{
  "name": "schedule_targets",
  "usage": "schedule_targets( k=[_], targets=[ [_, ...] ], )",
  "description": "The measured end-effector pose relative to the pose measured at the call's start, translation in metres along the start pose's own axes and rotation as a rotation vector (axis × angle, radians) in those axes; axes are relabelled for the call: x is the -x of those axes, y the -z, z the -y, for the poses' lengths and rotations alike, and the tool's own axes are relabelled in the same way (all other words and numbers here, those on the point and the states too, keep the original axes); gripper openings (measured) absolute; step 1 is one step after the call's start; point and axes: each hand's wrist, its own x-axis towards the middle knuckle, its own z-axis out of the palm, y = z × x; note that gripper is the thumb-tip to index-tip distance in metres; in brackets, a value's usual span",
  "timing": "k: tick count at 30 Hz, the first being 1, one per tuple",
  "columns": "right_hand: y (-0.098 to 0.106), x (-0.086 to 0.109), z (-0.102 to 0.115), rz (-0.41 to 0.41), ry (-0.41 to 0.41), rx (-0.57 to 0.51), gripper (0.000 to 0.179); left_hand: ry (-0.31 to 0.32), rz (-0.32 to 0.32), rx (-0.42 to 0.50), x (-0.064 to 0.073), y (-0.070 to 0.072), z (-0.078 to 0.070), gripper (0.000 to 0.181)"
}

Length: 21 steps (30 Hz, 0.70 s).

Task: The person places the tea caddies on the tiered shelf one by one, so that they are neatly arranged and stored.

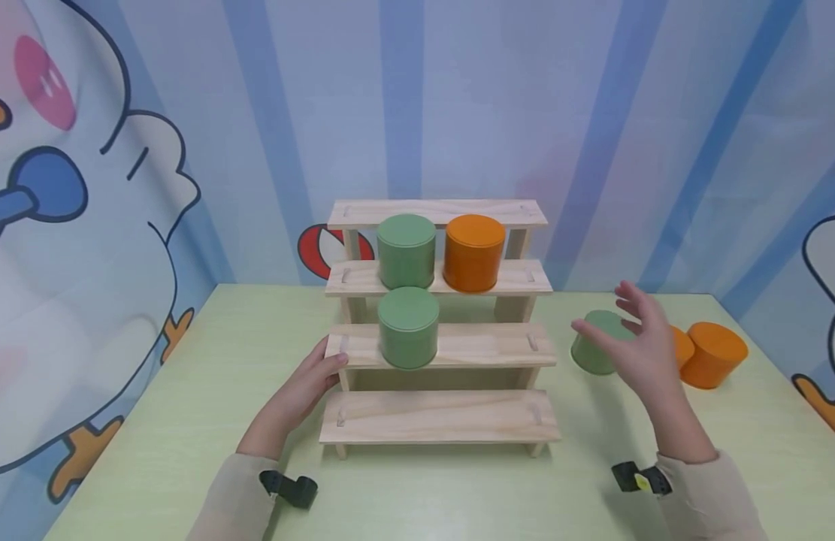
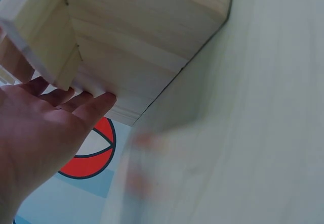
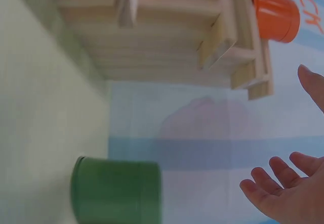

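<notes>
A stepped wooden display stand [image 1: 439, 418] stands in the middle of the table. My left hand [image 1: 307, 387] holds its left end, thumb on the second plank from the bottom; in the left wrist view the fingers [image 2: 96, 107] touch the wood. A green canister [image 1: 407, 327] sits on that plank. One plank higher are another green canister [image 1: 406, 252] and an orange canister [image 1: 474, 254]. My right hand [image 1: 636, 346], fingers spread and holding nothing, is raised near a green canister [image 1: 593, 353] on the table, partly covering it in the head view.
Right of my right hand, an orange canister [image 1: 715, 355] stands on the table [image 1: 153, 421]. Beside it is a second orange canister [image 1: 681, 346], partly hidden by the hand. A blue striped cloth backdrop [image 1: 471, 98] with cartoon figures rises behind the table.
</notes>
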Motion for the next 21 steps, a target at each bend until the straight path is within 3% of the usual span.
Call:
schedule_targets(
  k=[10, 16, 21],
  targets=[
    [0.005, -0.004, -0.034, 0.019, -0.093, 0.052, 0.093, 0.0, -0.007, 0.003, 0.001, 0.0, 0.0, 0.07],
    [0.005, -0.005, -0.047, 0.024, -0.2, 0.098, 0.094, -0.013, 0.001, 0.009, 0.0, -0.001, 0.0, 0.07],
    [0.005, -0.006, -0.056, 0.056, -0.228, 0.11, 0.096, -0.017, 0.002, 0.005, 0.001, 0.0, 0.0, 0.07]
  ],
)
